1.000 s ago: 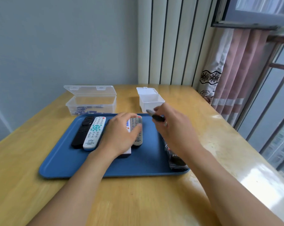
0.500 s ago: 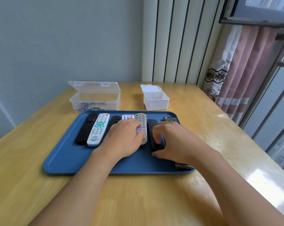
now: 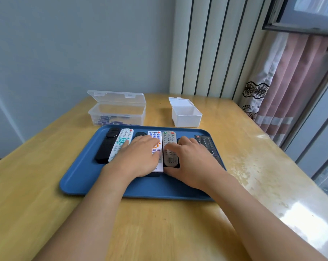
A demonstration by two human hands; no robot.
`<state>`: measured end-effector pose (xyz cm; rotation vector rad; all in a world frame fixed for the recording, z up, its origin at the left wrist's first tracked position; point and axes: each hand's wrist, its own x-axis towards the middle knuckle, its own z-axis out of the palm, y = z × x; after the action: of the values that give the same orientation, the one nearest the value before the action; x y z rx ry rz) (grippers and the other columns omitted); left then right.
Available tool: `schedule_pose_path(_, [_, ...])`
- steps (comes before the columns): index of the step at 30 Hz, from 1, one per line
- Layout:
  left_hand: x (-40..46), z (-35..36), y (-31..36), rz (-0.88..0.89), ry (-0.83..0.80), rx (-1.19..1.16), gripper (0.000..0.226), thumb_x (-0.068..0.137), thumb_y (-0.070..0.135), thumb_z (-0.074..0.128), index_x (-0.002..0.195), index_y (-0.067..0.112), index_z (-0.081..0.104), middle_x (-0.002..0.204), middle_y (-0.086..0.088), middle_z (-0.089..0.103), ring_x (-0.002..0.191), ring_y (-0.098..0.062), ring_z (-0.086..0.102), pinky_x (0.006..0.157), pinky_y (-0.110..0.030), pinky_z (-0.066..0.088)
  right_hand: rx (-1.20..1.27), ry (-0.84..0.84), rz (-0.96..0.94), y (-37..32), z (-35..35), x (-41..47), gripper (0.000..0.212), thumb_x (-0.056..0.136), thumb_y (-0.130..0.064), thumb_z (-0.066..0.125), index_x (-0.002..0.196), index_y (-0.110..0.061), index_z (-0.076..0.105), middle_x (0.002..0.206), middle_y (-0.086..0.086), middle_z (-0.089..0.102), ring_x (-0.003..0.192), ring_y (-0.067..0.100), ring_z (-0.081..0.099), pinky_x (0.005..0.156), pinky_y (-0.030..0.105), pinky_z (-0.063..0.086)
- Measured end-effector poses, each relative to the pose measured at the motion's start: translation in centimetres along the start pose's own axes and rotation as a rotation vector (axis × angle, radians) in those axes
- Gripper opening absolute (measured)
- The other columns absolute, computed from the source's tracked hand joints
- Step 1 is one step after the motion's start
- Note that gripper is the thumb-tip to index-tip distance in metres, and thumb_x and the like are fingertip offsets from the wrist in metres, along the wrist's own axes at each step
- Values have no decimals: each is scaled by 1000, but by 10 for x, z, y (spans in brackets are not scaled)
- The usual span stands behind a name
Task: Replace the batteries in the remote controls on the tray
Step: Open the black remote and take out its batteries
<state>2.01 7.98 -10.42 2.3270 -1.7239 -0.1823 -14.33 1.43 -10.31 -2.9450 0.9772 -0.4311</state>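
A blue tray holds several remote controls side by side. From the left: a black remote, a white remote with teal buttons, a mostly hidden black remote, a flat white remote, a grey remote and a dark remote at the far right. My left hand lies flat, palm down, over the middle remotes. My right hand rests over a hidden black remote. Its fingertips touch the grey remote and its thumb is at that remote's near end.
Behind the tray stand a clear lidded box, open, with batteries in its bottom, and a small white box, open. The wooden table ends at a wall behind and curtains on the right.
My right hand carried a black remote down onto the tray beside the grey one and now lies flat over it. My left hand stayed on the middle remotes.
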Motion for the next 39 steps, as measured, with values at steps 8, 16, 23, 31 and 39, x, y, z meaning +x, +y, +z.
schedule_pose_path(8, [-1, 4, -4, 7, -24, -7, 49, 107, 37, 32, 156, 31, 29, 166, 10, 22, 152, -16, 21, 123, -44, 14, 204, 275, 200, 1, -10, 7, 17, 86, -26, 51, 76, -12, 54, 69, 3, 50, 67, 27, 46, 56, 36, 30])
schedule_pose_path(16, [5, -6, 9, -43, 457, -502, 36, 107, 27, 36, 125, 11, 63, 126, -6, 62, 120, -25, 55, 98, -37, 45, 1351, 479, 605, 53, -36, 12, 29, 95, -18, 40, 80, -2, 59, 62, 14, 59, 50, 19, 39, 44, 28, 30])
schedule_pose_path(23, [-24, -35, 34, -65, -486, -1695, 68, 97, 57, 39, 118, 1, 72, 104, -16, 73, 72, -29, 72, 47, -27, 54, 1478, 127, 506, 50, -36, 4, 27, 101, -24, 51, 78, -10, 54, 52, 0, 39, 44, 12, 28, 44, 25, 16])
schedule_pose_path(31, [-22, -12, 56, 15, -239, -1477, 39, 97, -1, 51, 130, 16, 64, 100, -7, 69, 75, -19, 63, 57, -31, 55, 745, 222, 219, 47, -29, -2, 76, 73, -50, 83, 138, -25, 53, 121, -11, 59, 102, -1, 60, 89, 23, 49])
schedule_pose_path(39, [-22, -12, 47, 37, -317, -1518, 64, 86, -22, 51, 131, 21, 64, 108, -15, 67, 97, -25, 67, 77, -36, 59, 576, 183, 105, 48, -48, -13, 86, 64, -45, 90, 137, -14, 57, 101, -13, 67, 62, -11, 56, 70, 19, 47])
